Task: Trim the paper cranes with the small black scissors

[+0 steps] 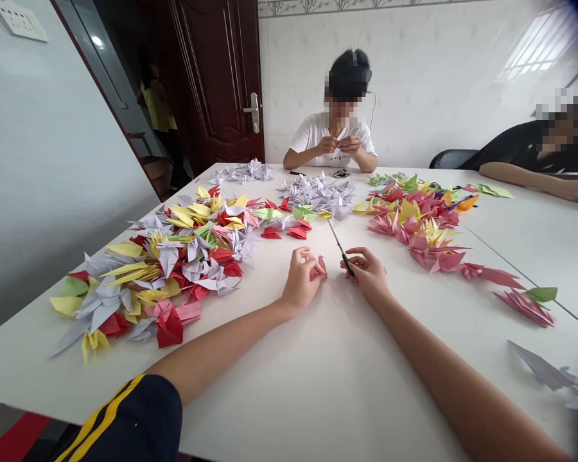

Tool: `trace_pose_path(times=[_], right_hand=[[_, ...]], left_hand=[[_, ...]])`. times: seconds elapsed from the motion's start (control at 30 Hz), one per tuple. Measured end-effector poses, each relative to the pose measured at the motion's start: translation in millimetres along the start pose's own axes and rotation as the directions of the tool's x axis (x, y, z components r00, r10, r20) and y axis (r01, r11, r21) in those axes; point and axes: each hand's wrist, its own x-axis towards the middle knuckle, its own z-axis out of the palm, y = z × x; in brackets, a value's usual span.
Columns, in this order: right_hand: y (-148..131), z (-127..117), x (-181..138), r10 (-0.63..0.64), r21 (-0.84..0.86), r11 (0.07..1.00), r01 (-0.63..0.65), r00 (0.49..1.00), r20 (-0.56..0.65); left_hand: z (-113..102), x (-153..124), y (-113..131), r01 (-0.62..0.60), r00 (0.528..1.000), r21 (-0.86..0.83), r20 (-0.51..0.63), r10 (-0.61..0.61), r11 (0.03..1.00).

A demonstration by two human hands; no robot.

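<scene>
My left hand is closed in a pinch on a small pink paper crane, just above the white table. To its right, my right hand is closed around the black handle of a thin, long-shafted metal tool. The shaft points away from me and to the left, and its tip is near the loose folded papers. Crane and tool are apart. On the left lies a large heap of folded paper cranes in white, yellow, red, pink and green. A row of mostly pink folded cranes runs along the right.
White cranes are heaped beyond my hands, with more farther back. A person in white sits opposite, both hands raised together. Another person's forearm rests at the right. White folded paper lies near right. A table seam runs diagonally.
</scene>
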Motion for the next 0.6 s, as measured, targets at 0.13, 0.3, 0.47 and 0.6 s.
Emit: trace_pose_path(times=[0.13, 0.3, 0.47, 0.6], right_hand=[[-1.9, 1.0, -0.2, 0.006, -0.008, 1.0, -0.006, 1.0, 0.006], [-3.3, 1.1, 0.5, 0.002, -0.038, 0.999, -0.001, 1.0, 0.023], [-3.1, 1.2, 0.8, 0.009, -0.066, 0.998, -0.006, 0.999, 0.041], [-7.3, 2.2, -1.7, 0.027, -0.083, 0.996, -0.021, 0.998, 0.064]], left_hand=[[-7.2, 17.0, -10.8, 0.065, 0.996, 0.025, -0.069, -0.063, 0.998], [-12.3, 41.4, -28.7, 0.061, 0.998, 0.012, -0.008, -0.06, 0.998], [-12.2, 52.3, -43.0, 0.021, 0.999, -0.018, -0.047, -0.021, 1.0], [-14.6, 54.4, -49.7, 0.055, 0.996, -0.033, -0.075, -0.058, 0.998]])
